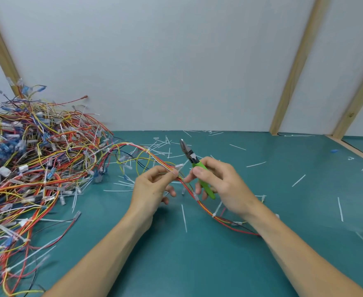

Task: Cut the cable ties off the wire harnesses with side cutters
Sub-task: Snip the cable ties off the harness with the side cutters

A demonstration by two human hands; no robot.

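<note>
A wire harness (pixel 190 191) of red, orange and yellow wires runs from the pile on the left, between my hands, and down to the right under my right wrist. My left hand (pixel 152 189) pinches it between thumb and fingertips, right at a white cable tie (pixel 178 167). Further white ties (pixel 214 215) sit lower along the harness. My right hand (pixel 221 185) holds green-handled side cutters (pixel 194 162), their dark jaws pointing up and away, apart from the harness. The right index fingertip touches the wires beside my left fingers.
A big tangled pile of wire harnesses (pixel 26 168) with blue and white connectors fills the left side of the teal mat (pixel 176 254). Several cut white tie pieces (pixel 184 218) lie scattered over the mat. A white wall with wooden battens (pixel 292 82) stands behind.
</note>
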